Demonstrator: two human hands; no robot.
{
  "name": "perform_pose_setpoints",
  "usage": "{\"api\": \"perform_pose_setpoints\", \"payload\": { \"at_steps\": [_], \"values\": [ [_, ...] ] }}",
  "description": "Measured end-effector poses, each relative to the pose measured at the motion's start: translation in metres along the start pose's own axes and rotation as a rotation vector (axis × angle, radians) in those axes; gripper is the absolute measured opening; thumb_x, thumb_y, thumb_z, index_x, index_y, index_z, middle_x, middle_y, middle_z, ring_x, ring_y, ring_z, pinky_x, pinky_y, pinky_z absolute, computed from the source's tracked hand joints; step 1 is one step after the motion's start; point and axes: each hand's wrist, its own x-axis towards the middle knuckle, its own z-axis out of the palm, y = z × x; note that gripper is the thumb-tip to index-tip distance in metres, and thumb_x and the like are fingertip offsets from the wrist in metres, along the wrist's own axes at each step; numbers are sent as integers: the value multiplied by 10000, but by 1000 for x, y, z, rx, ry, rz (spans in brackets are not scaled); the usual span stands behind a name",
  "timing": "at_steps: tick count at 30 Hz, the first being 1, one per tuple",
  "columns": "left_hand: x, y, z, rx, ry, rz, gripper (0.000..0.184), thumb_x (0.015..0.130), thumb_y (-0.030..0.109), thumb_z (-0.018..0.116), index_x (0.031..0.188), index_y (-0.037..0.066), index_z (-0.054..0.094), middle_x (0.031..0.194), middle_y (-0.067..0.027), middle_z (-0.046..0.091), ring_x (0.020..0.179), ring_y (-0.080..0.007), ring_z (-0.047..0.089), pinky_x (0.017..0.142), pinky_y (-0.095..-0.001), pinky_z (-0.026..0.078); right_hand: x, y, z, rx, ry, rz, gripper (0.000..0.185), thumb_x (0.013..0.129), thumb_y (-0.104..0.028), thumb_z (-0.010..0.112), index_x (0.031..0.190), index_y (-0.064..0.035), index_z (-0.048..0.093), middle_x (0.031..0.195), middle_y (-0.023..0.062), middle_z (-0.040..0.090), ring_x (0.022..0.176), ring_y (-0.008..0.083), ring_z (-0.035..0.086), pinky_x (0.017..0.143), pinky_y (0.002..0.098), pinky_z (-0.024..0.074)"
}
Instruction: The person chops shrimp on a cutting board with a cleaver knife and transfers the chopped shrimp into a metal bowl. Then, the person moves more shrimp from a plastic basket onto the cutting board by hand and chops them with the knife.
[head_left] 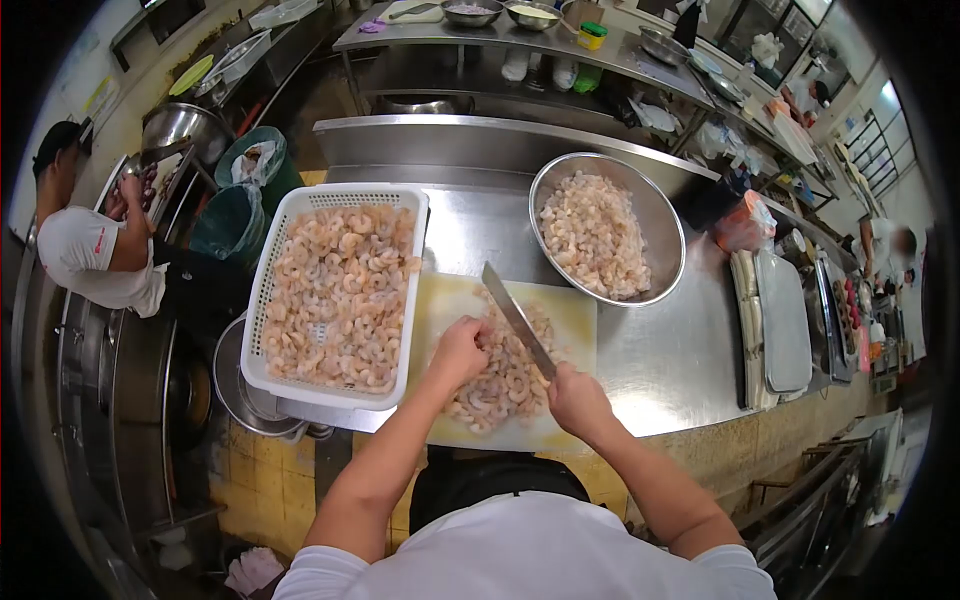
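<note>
The two hands are apart from each other, both over a cutting board (580, 325) on the metal worktop (665, 370). The right hand (580, 402) is closed round the handle of a knife (518, 322), whose broad blade slants away from it, forward and to the left, over the chopping pile. The left hand (462, 350) has its fingers curled in at the near left edge of the blade; whether it pinches a piece cannot be told. Between and below the hands lies the pile of peeled shrimp (500, 390), spread loosely across the board.

Just left of the left hand stands a white perforated basket (256, 330), filled with more shrimp (340, 290). Ahead and to the right of the right hand, a round steel bowl (662, 235) holds a heap of shrimp pieces (597, 235). Well to the right of both hands, a pale flat tray (783, 325) rests upon the worktop.
</note>
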Motion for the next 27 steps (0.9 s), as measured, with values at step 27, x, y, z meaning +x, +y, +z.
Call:
{"api": "perform_pose_setpoints", "payload": {
  "at_steps": [27],
  "values": [
    [6,0,-8,343,-268,119,126,796,143,733,895,109,803,1019,-145,743,1024,-338,704,909,-439,587,-2,-1,31,-113,-113,-63,204,985,-175,568,1042,16,607,910,302,722,847,510,715,784,614,566]
  ]
}}
